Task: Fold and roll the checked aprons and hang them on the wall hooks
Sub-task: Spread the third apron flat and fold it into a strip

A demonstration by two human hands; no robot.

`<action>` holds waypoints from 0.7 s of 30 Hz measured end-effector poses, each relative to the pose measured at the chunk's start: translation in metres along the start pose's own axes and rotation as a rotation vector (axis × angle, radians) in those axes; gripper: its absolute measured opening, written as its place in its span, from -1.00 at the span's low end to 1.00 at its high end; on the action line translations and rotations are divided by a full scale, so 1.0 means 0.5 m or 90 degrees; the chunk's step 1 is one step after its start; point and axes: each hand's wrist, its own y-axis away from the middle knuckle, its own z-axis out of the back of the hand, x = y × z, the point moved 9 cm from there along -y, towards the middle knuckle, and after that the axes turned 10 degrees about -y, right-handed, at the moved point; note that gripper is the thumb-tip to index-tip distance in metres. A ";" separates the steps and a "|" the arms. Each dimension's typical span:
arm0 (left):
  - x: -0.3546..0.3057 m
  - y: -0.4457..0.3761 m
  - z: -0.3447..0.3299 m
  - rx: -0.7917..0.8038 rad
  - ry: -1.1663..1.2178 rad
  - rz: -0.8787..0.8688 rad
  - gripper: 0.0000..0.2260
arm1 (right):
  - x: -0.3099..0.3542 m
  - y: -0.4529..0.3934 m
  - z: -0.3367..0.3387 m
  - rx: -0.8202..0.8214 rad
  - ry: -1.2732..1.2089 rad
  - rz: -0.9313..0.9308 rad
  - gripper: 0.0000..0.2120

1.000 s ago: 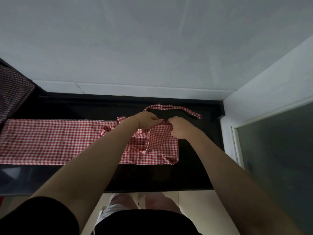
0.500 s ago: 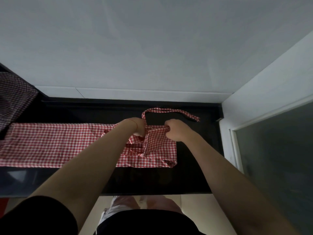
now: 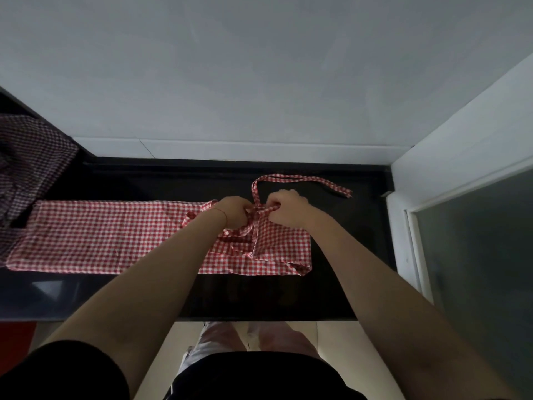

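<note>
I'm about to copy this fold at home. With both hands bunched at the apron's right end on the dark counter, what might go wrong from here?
1. The strap loops loose behind the hands; it may get rolled in crooked or snag.
2. Both the left hand and right hand grip one spot, so the long flat part of the apron may skew.
3. Its near edge lies close to the counter front and might slip off.

Black counter [image 3: 288, 295], glossy, set against a grey wall [image 3: 259, 67]. White frame [image 3: 461, 140] at right, holding a dark glass panel [image 3: 484, 255]. Pale floor [image 3: 337, 342] below; red patch [image 3: 14, 336] at lower left.
</note>
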 end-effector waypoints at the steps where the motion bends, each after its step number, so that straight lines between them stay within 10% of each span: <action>1: 0.000 0.002 -0.001 0.005 -0.017 -0.003 -0.61 | -0.004 -0.003 -0.001 0.004 -0.027 -0.006 -0.81; 8: 0.012 0.006 0.001 0.004 -0.073 0.027 -0.75 | -0.019 -0.020 -0.028 0.013 0.117 -0.055 -0.75; 14: -0.035 0.017 -0.019 0.044 0.121 -0.020 -0.33 | -0.030 -0.019 -0.033 -0.041 0.186 -0.042 -0.59; 21: 0.011 -0.009 -0.037 -0.007 0.060 0.053 -0.71 | -0.110 0.028 0.032 -0.282 0.061 -0.121 -0.48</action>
